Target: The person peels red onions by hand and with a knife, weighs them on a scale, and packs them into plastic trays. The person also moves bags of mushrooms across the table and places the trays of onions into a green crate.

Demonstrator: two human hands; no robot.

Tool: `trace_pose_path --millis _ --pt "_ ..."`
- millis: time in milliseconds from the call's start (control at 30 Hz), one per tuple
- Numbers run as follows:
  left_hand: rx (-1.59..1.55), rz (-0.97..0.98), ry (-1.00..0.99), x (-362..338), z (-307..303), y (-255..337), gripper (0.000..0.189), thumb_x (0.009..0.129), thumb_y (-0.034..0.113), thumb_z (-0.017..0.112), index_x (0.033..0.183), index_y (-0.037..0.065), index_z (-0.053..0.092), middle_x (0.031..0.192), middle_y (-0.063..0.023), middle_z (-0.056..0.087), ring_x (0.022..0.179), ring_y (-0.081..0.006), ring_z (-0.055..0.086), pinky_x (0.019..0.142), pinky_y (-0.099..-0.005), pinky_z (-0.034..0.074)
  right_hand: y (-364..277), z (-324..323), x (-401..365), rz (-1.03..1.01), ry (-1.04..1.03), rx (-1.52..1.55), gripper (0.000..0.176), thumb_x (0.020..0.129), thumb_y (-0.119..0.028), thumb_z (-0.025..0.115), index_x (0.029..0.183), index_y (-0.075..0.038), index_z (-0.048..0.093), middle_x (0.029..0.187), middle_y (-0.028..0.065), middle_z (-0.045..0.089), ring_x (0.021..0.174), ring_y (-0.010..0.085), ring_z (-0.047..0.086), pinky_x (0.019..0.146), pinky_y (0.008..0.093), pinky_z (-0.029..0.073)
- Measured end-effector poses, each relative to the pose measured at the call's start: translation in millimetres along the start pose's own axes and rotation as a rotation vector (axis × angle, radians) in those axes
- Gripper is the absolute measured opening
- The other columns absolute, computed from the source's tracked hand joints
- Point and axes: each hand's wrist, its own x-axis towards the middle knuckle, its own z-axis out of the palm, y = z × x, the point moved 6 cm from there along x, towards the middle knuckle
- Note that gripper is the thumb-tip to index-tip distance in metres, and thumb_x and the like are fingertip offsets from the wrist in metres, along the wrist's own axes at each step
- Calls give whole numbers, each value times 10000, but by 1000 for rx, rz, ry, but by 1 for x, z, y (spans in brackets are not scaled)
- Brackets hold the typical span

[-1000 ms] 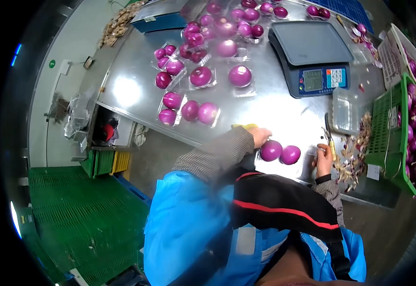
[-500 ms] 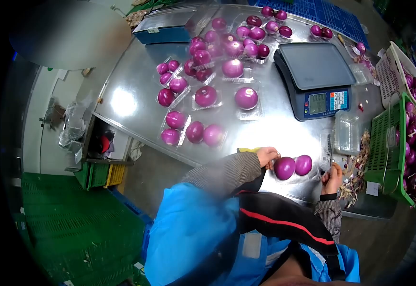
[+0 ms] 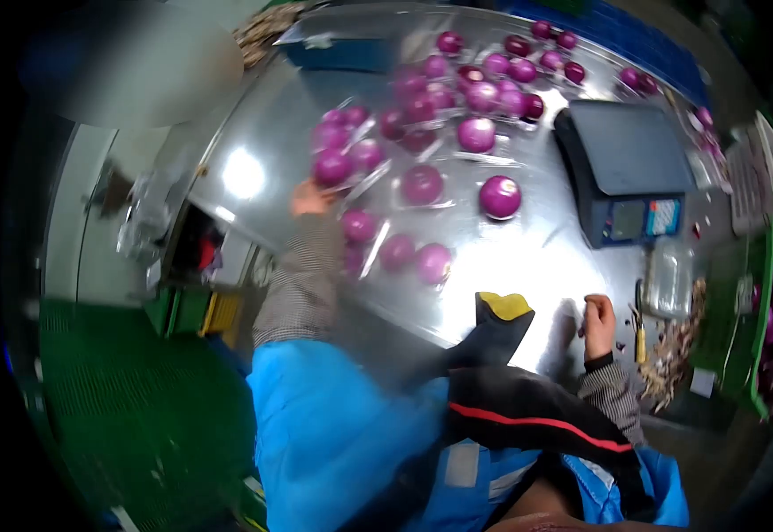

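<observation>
The left hand (image 3: 311, 197) touches a pack of onions (image 3: 333, 166), its grip too blurred to tell, and the right hand (image 3: 596, 317) rests loosely closed, empty, on the bench (image 3: 528, 257).

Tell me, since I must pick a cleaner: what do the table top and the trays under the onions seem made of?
Table top: probably stainless steel, smooth and semi-glossy; it is grey and mirrors a bright lamp glare. Onion trays: likely thin clear plastic, glossy; the metal shows through them and their edges glint, though blur hides detail.
</observation>
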Motion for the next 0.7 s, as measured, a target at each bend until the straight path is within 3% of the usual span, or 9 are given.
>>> trace_pose_path --millis 33,100,133,200,267,367,467,567,700 --pt "682 141 -78 30 -21 -13 500 822 430 696 1198 110 626 1063 -160 684 968 -342 656 853 -439 506 1 2 3 -56 20 -78 99 972 -134 502 1019 -77 569 674 -22 460 526 50 395 441 240 343" --pt "781 -50 -121 58 -49 -39 602 815 621 614 1251 208 632 1045 -114 708 1039 -304 642 887 -425 494 -5 7 10 -210 85 -192 107 955 -120 516 1029 -56 562 688 -11 487 545 58 413 464 247 353" --pt "709 -203 -163 65 -58 -60 572 870 545 607 1287 153 607 1151 -138 669 1066 -304 626 899 -408 492 -12 8 12 -310 117 -234 119 946 -116 524 1035 -45 558 688 -8 497 552 65 419 476 253 355" --pt "683 -216 -172 87 -58 -78 574 873 536 606 1289 140 600 1161 -142 661 1071 -303 622 900 -407 493 -26 10 10 -21 59 -283 238 921 -164 557 1133 -58 539 636 39 534 570 146 512 562 303 429" --pt "681 -232 -155 91 -62 -89 576 876 526 606 1291 127 593 1172 -147 653 1077 -302 618 901 -407 493 -37 11 5 -41 61 -486 365 919 -236 567 1243 -89 485 656 115 591 628 258 611 631 364 477" --pt "653 -268 -87 86 -67 -97 580 880 512 605 1295 107 583 1187 -153 641 1086 -300 613 902 -406 493 -63 -9 -12 -160 103 -769 479 912 -308 580 1324 -120 422 868 138 659 773 331 644 705 419 502" --pt "591 -306 28 70 -73 -103 583 885 498 604 1298 88 573 1203 -160 629 1094 -298 607 903 -405 494 -54 -58 -11 -107 221 -972 450 891 -291 601 1274 -94 469 1006 153 620 882 320 630 739 433 502" --pt "460 -290 231 46 -75 -98 587 890 484 603 1302 68 562 1218 -166 617 1103 -296 601 905 -404 494 -44 -112 -12 -68 342 -1248 259 833 -238 632 999 -55 555 894 144 585 880 309 606 743 425 501" --pt "27 -2 509 7 -41 -46 592 896 465 601 1306 42 548 1239 -174 601 1114 -293 593 907 -403 494 -21 -157 -22 75 279 -1402 155 832 -177 586 918 -52 618 891 128 602 891 296 607 777 415 497"
